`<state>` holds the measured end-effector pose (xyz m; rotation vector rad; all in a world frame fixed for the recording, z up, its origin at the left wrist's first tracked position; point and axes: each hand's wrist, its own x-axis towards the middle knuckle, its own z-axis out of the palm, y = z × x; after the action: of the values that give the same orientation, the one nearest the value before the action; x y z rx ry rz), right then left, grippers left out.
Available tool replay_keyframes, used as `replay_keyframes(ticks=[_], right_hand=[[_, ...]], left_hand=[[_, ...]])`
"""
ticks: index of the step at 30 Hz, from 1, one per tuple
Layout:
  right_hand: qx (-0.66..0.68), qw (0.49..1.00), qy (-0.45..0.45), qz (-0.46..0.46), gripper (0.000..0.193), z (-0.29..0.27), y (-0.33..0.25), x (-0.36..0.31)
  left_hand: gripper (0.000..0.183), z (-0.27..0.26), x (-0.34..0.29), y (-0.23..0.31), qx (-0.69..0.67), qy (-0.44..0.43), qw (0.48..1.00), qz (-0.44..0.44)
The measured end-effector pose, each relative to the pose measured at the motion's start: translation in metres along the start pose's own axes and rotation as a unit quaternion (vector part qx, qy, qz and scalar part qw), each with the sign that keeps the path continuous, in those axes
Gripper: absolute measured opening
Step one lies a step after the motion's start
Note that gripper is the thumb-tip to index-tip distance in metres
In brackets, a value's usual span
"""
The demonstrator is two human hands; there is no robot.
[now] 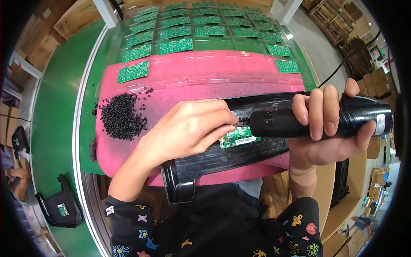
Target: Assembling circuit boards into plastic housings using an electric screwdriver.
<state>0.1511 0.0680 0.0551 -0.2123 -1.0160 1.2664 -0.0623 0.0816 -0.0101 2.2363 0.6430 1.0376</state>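
Observation:
My right hand [323,124] is wrapped round a thick black electric screwdriver [274,123], which lies nearly level with its tip pointing left. Its front end is at the upper edge of a green circuit board [239,138]. This board sits in a long black plastic housing [214,160] that lies across the table's near edge. My left hand [197,124] is closed, thumb and fingertips pinched together beside the screwdriver's tip, above the board. What the pinch holds is too small to make out. Part of the board is hidden by my left fingers and the screwdriver.
A pile of small black screws [122,116] lies left on the pink mat [171,92]. Behind it, a clear plastic tray [214,64] holds several green circuit boards [175,46]. Another black housing [60,203] with a board rests on the green surface at left. A cardboard box [351,197] stands at right.

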Motion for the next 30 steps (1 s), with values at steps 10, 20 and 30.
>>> replay_keyframes(ticks=[10, 20, 30], right_hand=[[-0.037, 0.997, -0.068, 0.018, 0.053, -0.013, -0.006, 0.001], [-0.036, 0.996, -0.07, 0.038, 0.057, -0.007, 0.006, -0.023], [-0.075, 0.994, 0.004, 0.073, 0.053, -0.008, 0.0, -0.003]], left_hand=[[0.017, 0.002, 0.01, 0.01, -0.073, -0.03, 0.993, -0.093], [0.02, 0.012, 0.0, 0.01, 0.095, -0.005, 0.995, 0.007], [0.018, 0.017, -0.006, 0.009, 0.168, 0.092, 0.981, -0.015]])
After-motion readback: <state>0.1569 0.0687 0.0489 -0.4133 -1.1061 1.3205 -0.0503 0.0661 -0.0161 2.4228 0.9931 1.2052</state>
